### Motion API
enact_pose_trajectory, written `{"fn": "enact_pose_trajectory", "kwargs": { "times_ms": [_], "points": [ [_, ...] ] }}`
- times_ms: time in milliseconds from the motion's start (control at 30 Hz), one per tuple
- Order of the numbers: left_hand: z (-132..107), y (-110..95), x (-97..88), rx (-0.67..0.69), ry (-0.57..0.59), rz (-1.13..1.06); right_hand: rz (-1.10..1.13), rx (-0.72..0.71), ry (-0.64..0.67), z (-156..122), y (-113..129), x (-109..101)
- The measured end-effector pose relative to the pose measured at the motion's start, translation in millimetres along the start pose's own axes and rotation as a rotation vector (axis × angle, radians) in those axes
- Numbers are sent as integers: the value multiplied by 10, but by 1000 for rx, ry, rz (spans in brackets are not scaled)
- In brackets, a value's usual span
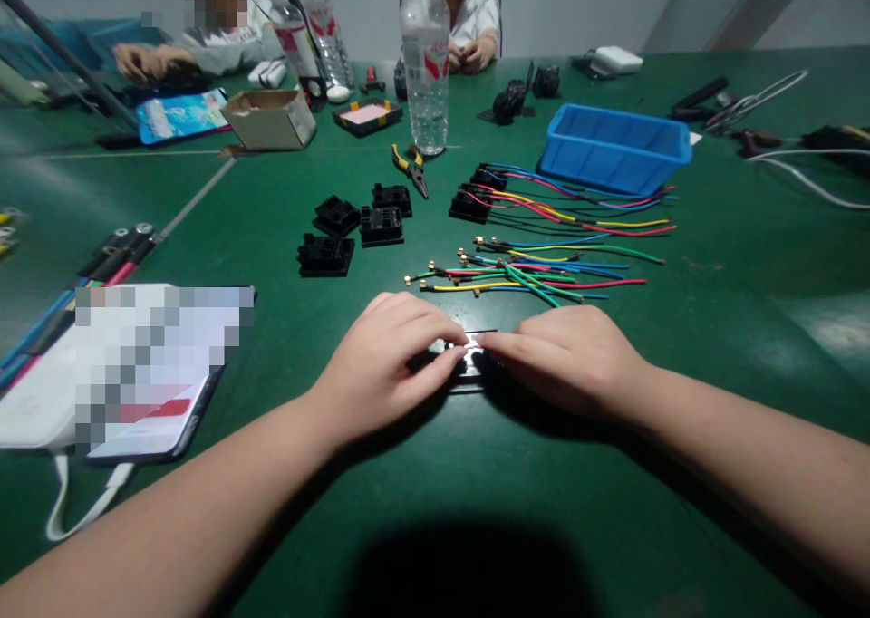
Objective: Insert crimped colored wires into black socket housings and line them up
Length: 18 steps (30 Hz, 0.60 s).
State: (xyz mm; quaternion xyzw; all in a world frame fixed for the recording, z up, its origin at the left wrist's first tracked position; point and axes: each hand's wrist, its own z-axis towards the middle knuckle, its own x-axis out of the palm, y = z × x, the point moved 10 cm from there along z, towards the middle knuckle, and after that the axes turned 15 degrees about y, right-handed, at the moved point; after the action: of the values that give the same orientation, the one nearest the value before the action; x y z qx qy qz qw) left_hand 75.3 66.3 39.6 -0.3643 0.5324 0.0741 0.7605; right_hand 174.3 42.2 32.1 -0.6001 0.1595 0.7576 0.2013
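A black plastic housing [474, 384] with a shiny top lies on the green table, mostly covered by my fingers. My left hand [394, 351] grips it from the left, thumb and forefinger closed near its bright upper face. From the other side my right hand [575, 355] is closed at the housing, its forefinger reaching over the top. Whatever small piece sits between the fingertips is too bright to make out. Just beyond the hands lie loose coloured wires [517, 272] with brass-coloured terminals. Several similar black housings [381, 225] rest farther left; wired housings [472, 203] lie behind the loose wires.
Yellow-handled pliers [411, 169] and a water bottle [427, 65] stand or lie ahead. A blue bin [615, 151] is back right, a cardboard box [268, 121] back left. A phone [197, 419] and white power bank [41, 400] with a cable lie left. Two people sit opposite.
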Motion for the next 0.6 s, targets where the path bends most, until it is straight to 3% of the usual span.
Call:
{"fn": "enact_pose_trajectory", "kwargs": {
  "times_ms": [367, 600],
  "points": [
    [24, -52, 19, 76, 59, -117, 105, 27, 29, 16, -47, 24],
    [18, 37, 33, -7, 42, -133, 183, 37, 0, -1, -94, 16]
  ]
}}
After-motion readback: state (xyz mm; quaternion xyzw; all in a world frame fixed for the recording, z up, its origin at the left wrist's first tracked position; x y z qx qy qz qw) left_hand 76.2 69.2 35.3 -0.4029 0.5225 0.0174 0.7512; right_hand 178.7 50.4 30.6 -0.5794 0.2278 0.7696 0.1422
